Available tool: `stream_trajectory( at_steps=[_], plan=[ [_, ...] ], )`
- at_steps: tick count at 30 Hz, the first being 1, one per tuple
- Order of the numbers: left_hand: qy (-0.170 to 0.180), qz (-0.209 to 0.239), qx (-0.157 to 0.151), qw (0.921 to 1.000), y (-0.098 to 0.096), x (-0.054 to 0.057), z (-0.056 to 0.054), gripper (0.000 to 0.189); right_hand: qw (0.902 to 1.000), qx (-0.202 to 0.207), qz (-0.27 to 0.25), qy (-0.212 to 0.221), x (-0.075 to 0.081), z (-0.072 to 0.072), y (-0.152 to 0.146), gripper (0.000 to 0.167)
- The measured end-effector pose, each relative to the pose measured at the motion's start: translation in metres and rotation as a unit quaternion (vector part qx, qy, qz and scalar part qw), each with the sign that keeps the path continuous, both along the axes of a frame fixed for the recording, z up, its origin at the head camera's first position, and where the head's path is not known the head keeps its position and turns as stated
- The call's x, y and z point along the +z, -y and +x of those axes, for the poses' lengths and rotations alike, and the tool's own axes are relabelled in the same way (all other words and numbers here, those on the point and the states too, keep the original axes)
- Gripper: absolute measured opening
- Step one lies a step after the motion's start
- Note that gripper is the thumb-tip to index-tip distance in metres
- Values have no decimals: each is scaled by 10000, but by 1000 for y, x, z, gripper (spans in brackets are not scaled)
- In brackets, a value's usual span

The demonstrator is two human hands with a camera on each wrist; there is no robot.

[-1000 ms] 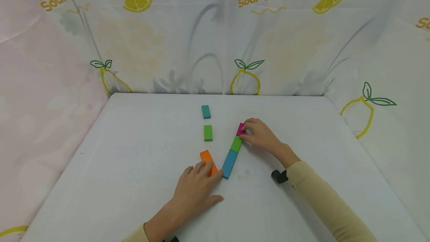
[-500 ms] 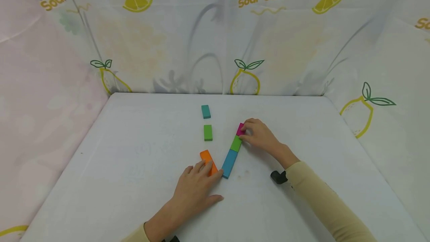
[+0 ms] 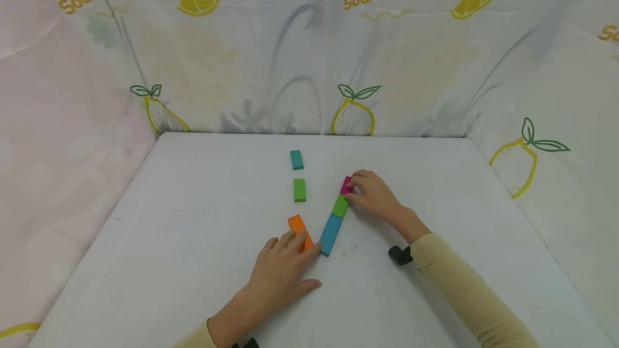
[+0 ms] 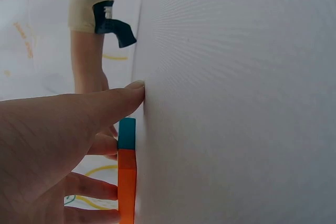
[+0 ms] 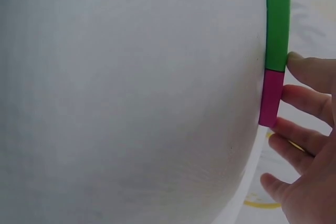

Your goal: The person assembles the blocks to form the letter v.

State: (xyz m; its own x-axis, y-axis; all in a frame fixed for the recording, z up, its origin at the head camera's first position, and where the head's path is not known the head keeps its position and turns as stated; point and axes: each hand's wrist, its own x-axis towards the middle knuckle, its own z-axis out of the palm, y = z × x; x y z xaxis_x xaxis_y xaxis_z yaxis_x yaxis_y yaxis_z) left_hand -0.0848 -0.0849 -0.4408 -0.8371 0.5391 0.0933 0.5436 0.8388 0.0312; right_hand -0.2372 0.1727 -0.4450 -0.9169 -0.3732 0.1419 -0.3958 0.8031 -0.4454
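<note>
An orange block (image 3: 296,223) slants on the white table, its near end meeting the blue block (image 3: 331,234) in a V shape. My left hand (image 3: 279,266) rests its fingertips on the orange block, with the index finger reaching the blue one and the thumb held out to the side. Beyond the blue block, a green block (image 5: 277,27) and a magenta block (image 5: 271,98) continue end to end in a straight line. My right hand (image 3: 374,193) touches the top of this line, thumb at the green block's edge and fingertips on the magenta block.
Two loose blocks lie farther back, a green one (image 3: 300,190) and a teal one (image 3: 296,160). A white table (image 3: 193,192) spreads under everything, with lemon-printed curtains (image 3: 271,47) behind it. Black camera mounts (image 3: 400,255) are on the wrists.
</note>
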Motion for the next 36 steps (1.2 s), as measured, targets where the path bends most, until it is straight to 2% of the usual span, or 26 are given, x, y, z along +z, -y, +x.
stream_trajectory(
  at_steps=[17,25,36],
  plan=[
    [-112,-64,-7,9999,-1,0,-1,68,9998,55,-36,-205,-1,0,1,19],
    [-158,-111,-43,9998,-1,2,-3,66,9994,54,-301,-173,-1,-1,1,16],
    [-84,-36,-32,10000,-2,4,-8,60,9994,72,-189,-277,0,-2,1,14]
  ],
)
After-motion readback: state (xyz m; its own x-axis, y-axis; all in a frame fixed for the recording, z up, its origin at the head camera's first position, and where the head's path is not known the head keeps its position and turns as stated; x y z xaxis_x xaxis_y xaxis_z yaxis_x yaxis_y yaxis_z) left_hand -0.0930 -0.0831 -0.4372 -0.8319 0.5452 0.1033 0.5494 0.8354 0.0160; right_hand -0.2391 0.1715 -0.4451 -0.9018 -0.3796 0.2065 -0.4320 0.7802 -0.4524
